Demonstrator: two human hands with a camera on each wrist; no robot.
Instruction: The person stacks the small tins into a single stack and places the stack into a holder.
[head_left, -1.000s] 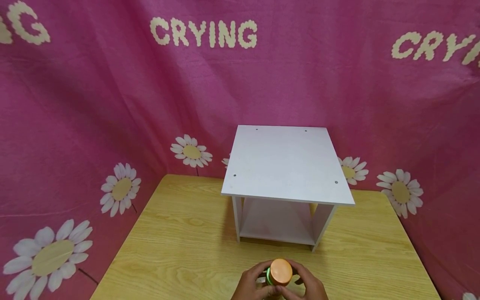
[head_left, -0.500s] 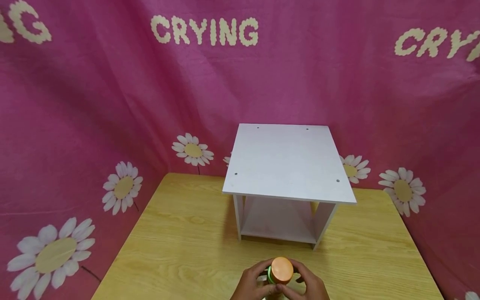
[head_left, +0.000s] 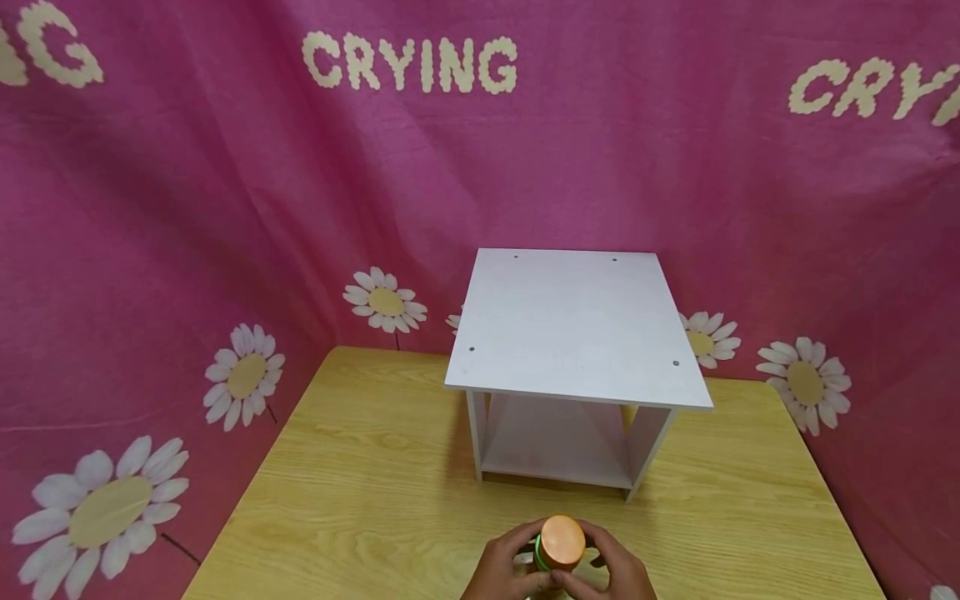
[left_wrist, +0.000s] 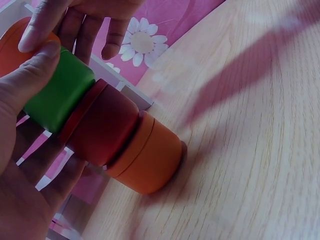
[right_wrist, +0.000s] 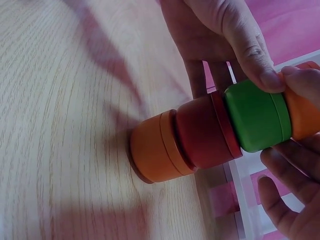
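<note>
Several small round jars stand stacked upright on the table in front of the white stand. The bottom orange jar (left_wrist: 150,155) rests on the wood, with a dark red jar (right_wrist: 206,131) above it and a green jar (right_wrist: 257,117) above that. Topmost is another orange jar (head_left: 562,542). My left hand (head_left: 497,571) holds the stack's top from the left, its thumb at the seam between green and orange. From the right, my right hand (head_left: 624,571) grips the top orange jar, thumb on its side. The two thumbs meet at the front; fingers reach round behind, partly hidden.
A white stand (head_left: 577,325) with a flat top and a lower shelf (head_left: 555,442) stands just beyond the hands. The wooden table (head_left: 360,500) stretches to both sides. A pink cloth (head_left: 585,167) with daisies and lettering hangs around the back and sides.
Both hands stay at the top of the stack with almost no visible movement. The head view has shifted very slightly.
</note>
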